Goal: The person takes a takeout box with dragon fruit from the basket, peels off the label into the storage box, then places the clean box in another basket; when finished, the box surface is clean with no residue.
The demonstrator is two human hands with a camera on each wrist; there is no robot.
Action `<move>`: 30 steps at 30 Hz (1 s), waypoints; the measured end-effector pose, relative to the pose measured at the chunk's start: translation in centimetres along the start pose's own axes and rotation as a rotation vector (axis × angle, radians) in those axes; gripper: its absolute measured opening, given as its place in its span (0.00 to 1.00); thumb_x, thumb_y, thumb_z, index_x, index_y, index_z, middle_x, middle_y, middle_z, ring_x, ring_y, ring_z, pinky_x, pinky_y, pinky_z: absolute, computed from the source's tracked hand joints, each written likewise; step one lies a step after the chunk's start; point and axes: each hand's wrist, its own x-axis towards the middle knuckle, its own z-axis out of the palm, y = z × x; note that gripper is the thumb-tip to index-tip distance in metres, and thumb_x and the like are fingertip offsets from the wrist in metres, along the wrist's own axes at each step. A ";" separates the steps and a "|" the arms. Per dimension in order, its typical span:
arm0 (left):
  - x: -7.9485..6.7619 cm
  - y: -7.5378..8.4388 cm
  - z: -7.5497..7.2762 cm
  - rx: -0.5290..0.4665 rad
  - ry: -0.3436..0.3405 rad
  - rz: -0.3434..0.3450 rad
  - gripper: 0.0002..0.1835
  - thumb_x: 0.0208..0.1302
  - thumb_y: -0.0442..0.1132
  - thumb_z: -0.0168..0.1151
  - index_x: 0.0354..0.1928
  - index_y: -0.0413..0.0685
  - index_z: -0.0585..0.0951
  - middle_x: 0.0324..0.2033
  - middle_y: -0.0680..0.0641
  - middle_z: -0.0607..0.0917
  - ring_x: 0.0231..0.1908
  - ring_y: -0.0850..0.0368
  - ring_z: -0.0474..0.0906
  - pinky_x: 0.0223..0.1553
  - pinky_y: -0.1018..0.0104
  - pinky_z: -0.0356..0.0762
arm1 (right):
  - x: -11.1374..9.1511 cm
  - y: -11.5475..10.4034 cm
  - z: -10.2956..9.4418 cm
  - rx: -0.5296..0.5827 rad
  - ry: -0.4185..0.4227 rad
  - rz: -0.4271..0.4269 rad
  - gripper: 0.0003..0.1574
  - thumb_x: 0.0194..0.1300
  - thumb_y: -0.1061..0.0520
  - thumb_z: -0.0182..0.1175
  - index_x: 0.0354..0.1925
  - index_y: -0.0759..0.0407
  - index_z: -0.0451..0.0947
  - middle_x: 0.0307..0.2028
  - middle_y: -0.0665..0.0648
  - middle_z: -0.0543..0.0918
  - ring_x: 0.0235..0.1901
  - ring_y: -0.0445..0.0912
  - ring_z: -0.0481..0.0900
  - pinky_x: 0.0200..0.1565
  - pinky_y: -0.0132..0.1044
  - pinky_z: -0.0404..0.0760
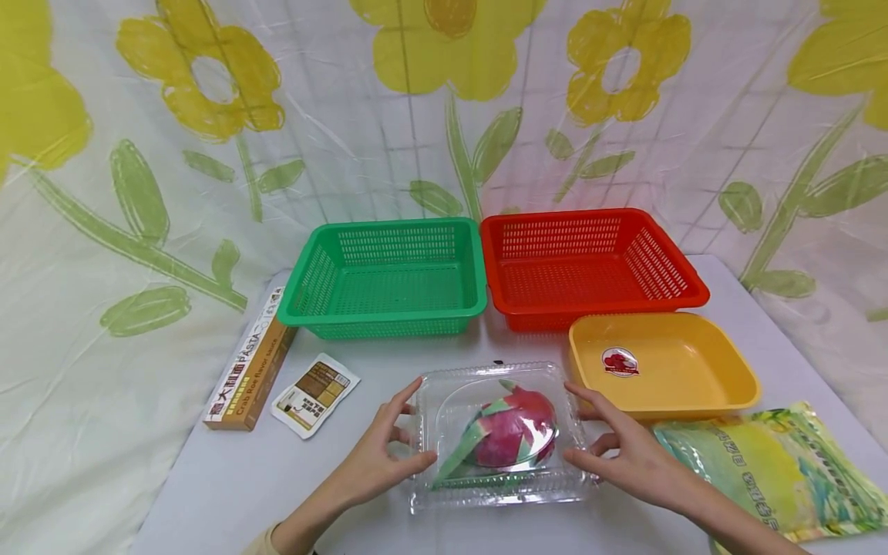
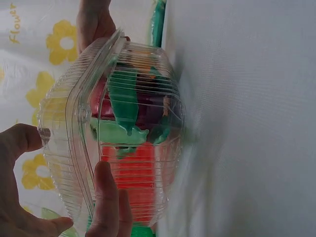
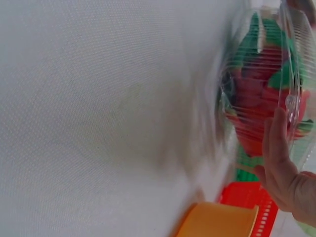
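A clear plastic clamshell box with its lid down lies near the front middle of the table, a pink dragon fruit with green scales inside it. My left hand grips the box's left side, thumb and fingertips on the lid and rim. On the opposite side, my right hand holds the right edge between thumb and fingers. The left wrist view shows the box's ribbed wall beside the left fingers. In the right wrist view, the right fingers lie along the rim.
Behind the box stand a green basket and a red basket. A yellow tub sits right, above a green-yellow bag. At left lie a pasta box and a small sachet. A flowered curtain hangs behind.
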 end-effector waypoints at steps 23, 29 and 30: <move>-0.5 0.5 -1.0 -0.016 0.001 0.012 0.47 0.57 0.40 0.72 0.76 0.59 0.58 0.59 0.33 0.64 0.34 0.56 0.80 0.29 0.64 0.83 | 0.4 -0.9 0.2 0.059 -0.012 0.001 0.50 0.61 0.51 0.70 0.75 0.50 0.57 0.58 0.72 0.71 0.32 0.50 0.83 0.28 0.40 0.85; -0.5 0.9 -1.6 -0.037 0.019 0.042 0.46 0.58 0.38 0.72 0.76 0.59 0.58 0.60 0.31 0.63 0.33 0.58 0.80 0.27 0.62 0.84 | 0.8 -1.3 0.2 0.072 -0.011 -0.023 0.51 0.60 0.53 0.70 0.75 0.51 0.56 0.57 0.72 0.72 0.34 0.50 0.83 0.28 0.40 0.85; -0.5 0.9 -1.7 -0.039 0.023 0.047 0.46 0.58 0.37 0.71 0.76 0.59 0.58 0.60 0.30 0.63 0.33 0.58 0.80 0.26 0.62 0.84 | 0.9 -1.5 0.2 0.072 -0.009 -0.026 0.51 0.60 0.53 0.70 0.75 0.51 0.57 0.57 0.71 0.72 0.34 0.50 0.83 0.28 0.40 0.85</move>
